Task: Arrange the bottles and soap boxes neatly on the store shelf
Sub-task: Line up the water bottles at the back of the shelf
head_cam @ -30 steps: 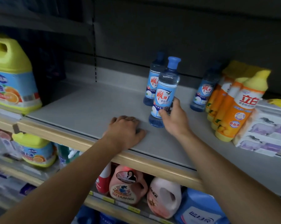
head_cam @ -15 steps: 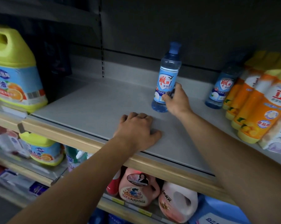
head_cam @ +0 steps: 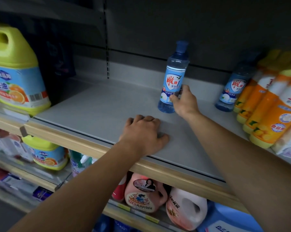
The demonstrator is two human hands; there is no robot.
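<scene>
A clear blue bottle (head_cam: 173, 77) with a blue cap stands upright on the grey shelf (head_cam: 98, 108). My right hand (head_cam: 185, 102) grips its lower body from the right side. My left hand (head_cam: 144, 133) rests knuckles-up on the shelf near the front edge, fingers curled under, holding nothing. A second blue bottle (head_cam: 233, 91) stands at the right against a row of orange and yellow bottles (head_cam: 268, 114). White soap packs (head_cam: 290, 146) lie at the far right edge.
A large yellow jug (head_cam: 16, 72) stands on the neighbouring shelf at the left. The wooden shelf lip (head_cam: 84, 144) runs along the front. Below it sit pink and white detergent jugs (head_cam: 158, 198) and a smaller yellow jug (head_cam: 47, 154).
My right hand has pushed the blue bottle back from the front of the shelf, and it now hides the bottle that stood behind it. My left hand has stayed in place.
</scene>
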